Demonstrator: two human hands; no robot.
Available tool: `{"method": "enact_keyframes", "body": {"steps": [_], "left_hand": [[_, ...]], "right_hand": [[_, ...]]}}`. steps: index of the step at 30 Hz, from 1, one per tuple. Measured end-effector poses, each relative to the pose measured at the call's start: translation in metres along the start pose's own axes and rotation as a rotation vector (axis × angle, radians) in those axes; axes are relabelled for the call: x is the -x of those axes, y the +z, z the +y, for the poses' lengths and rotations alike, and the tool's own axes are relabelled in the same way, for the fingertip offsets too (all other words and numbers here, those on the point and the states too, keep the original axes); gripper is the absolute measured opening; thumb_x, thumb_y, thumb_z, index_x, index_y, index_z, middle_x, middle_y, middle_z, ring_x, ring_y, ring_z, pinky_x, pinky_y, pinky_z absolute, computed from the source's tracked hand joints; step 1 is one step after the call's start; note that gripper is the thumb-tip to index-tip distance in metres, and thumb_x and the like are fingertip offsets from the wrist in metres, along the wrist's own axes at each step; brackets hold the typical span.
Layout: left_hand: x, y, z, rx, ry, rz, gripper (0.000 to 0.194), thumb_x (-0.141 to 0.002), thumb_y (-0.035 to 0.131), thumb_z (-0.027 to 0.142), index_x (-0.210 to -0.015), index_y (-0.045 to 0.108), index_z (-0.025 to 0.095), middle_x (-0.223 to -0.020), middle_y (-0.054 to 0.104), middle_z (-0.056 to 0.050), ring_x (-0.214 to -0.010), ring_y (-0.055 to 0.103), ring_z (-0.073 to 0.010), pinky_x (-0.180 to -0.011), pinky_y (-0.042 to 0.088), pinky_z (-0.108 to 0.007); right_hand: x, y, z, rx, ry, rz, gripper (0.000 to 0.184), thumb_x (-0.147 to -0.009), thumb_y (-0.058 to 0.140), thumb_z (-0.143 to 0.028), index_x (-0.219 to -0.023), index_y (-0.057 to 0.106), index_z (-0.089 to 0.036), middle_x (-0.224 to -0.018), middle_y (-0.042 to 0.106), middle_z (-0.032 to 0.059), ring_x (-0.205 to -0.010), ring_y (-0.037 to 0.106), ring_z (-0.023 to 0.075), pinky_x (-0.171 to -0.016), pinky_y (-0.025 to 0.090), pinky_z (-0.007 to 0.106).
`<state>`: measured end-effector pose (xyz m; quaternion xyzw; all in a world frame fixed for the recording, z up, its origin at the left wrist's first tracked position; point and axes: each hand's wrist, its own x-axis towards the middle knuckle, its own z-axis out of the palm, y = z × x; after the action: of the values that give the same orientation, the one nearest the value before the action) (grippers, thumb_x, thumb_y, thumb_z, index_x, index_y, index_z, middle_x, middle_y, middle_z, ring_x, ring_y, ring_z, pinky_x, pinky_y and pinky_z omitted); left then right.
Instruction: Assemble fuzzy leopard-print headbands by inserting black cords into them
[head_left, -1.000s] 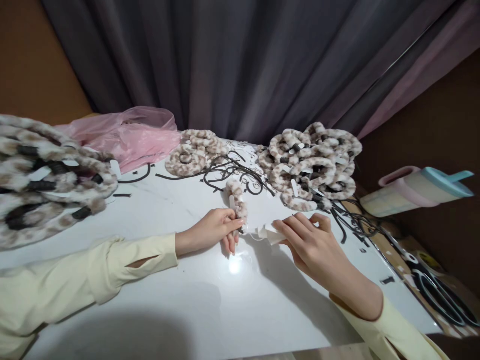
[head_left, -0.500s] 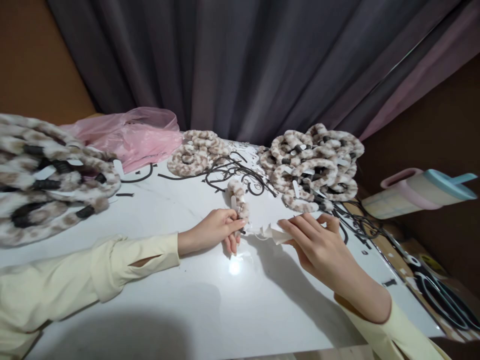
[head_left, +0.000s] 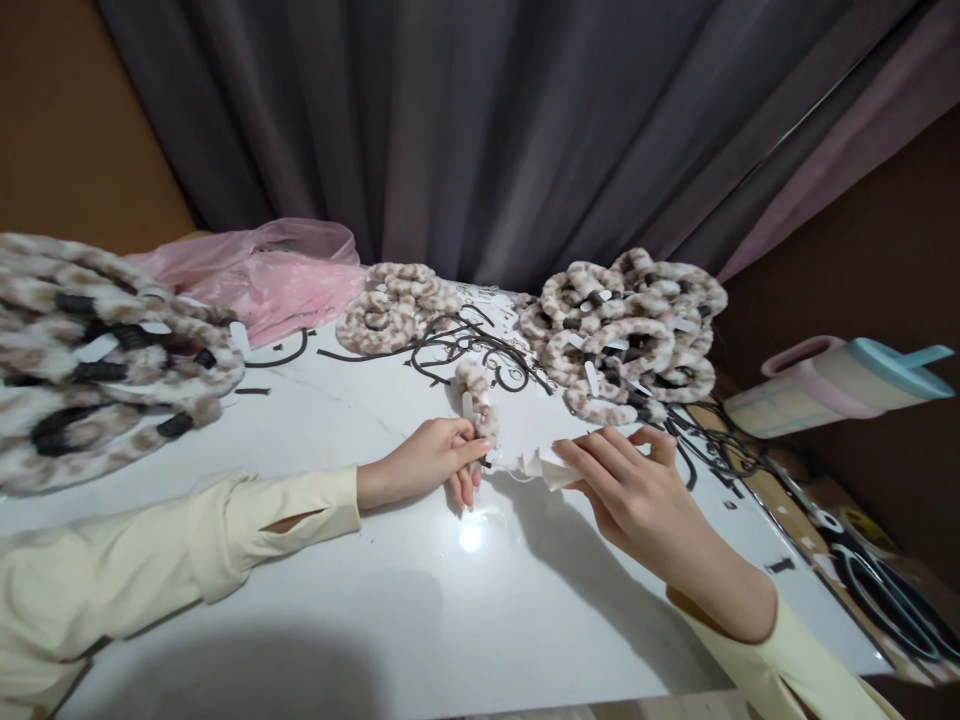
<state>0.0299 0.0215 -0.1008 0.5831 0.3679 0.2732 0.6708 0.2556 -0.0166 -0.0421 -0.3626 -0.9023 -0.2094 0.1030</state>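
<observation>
My left hand (head_left: 442, 458) is closed around the near end of a short fluffy brown-and-white spotted tube (head_left: 474, 388), which bears a narrow white tag (head_left: 468, 406). A small black end pokes out beside the thumb. To the right, the fingers of my right hand (head_left: 626, 490) pinch a folded white paper-like piece (head_left: 551, 468). A thin white strand or strip (head_left: 514, 470) runs between this piece and my left hand; its exact kind is unclear. Both hands are low over the white tabletop (head_left: 375, 600).
Spotted fluffy loops with black bands lie heaped at left (head_left: 112, 350) and right (head_left: 630, 330), with a smaller coil (head_left: 386, 310) behind. Loose black cords (head_left: 465, 345) and a pink plastic bag (head_left: 277, 270) are at the back. A lidded tumbler (head_left: 817, 390) and black-handled scissors (head_left: 885, 590) sit right.
My right hand has shifted very slightly right with the white piece, and the view has moved a little. My left hand keeps its hold on the fluffy tube.
</observation>
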Motion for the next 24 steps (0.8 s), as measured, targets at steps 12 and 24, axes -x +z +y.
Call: {"method": "enact_keyframes", "body": {"steps": [12, 24], "left_hand": [[0.0008, 0.0006, 0.0014, 0.002, -0.011, -0.006, 0.038, -0.082, 0.051, 0.052, -0.074, 0.042, 0.016, -0.059, 0.063, -0.003, -0.041, 0.061, -0.0138, -0.037, 0.045, -0.019], [0.0012, 0.0005, 0.0034, -0.038, -0.008, 0.015, 0.033, -0.084, 0.051, 0.046, -0.074, 0.042, 0.015, -0.058, 0.062, -0.003, -0.041, 0.061, -0.0128, -0.036, 0.044, -0.018]], "right_hand": [[0.0026, 0.0060, 0.0014, 0.011, -0.011, 0.010, 0.021, -0.088, 0.037, -0.005, -0.098, 0.052, -0.015, -0.079, 0.061, 0.0057, -0.075, 0.052, 0.0181, -0.075, 0.025, 0.034], [-0.0024, 0.0078, -0.0008, 0.015, -0.034, 0.028, 0.020, -0.087, 0.037, -0.005, -0.097, 0.051, -0.016, -0.079, 0.061, 0.0057, -0.075, 0.051, 0.0187, -0.074, 0.025, 0.034]]}}
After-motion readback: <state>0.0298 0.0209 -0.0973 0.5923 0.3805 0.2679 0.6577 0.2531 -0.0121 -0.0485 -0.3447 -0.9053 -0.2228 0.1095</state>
